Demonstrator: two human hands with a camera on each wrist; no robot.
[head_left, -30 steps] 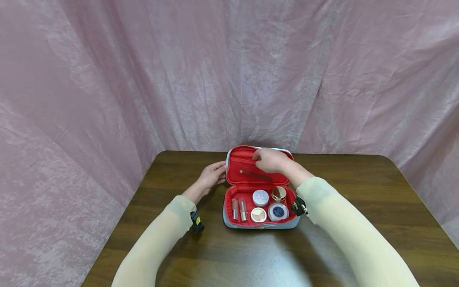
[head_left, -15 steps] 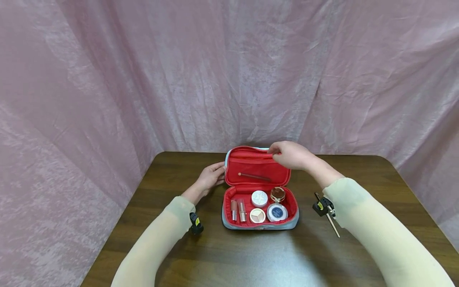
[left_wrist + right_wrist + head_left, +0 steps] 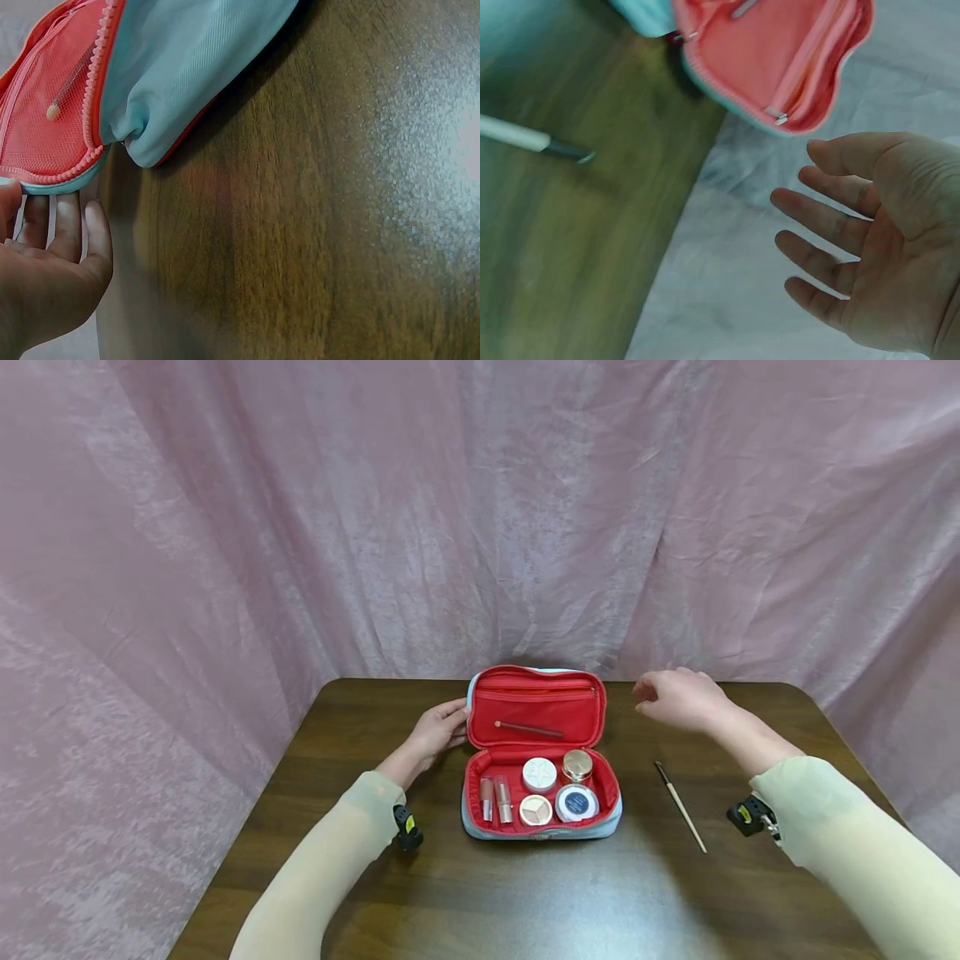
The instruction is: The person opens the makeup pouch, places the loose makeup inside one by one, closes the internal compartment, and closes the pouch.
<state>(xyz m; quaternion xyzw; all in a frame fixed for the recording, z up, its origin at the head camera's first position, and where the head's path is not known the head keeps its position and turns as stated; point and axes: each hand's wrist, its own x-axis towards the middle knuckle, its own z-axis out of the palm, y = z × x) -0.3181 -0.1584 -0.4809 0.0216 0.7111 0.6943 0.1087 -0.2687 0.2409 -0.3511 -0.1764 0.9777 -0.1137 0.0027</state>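
A light-blue makeup bag (image 3: 471,828) with a red lining lies unzipped on the table, its lid standing up at the back. My left hand (image 3: 437,732) grips the lid's left edge, thumb in front and fingers behind, as the left wrist view also shows. Behind the lid's mesh pocket sits a thin brush (image 3: 528,728). Inside the base are two lip tubes (image 3: 503,800), a white round case (image 3: 539,774), a gold-lidded compact (image 3: 577,764), a three-part palette (image 3: 536,810) and a clear round case with a blue centre (image 3: 577,802). My right hand (image 3: 900,240) is raised right of the bag, fingers loosely spread, holding nothing.
A pale-handled brush with a dark tip (image 3: 681,807) lies on the wooden table (image 3: 450,893), right of the bag and below my right hand. Pink velvet curtain (image 3: 480,527) hangs behind the table's back edge and along both sides.
My right hand has moved away from the lid's upper pocket, out to the right. The pale-handled brush on the table has come into full view. My left hand stays on the lid.
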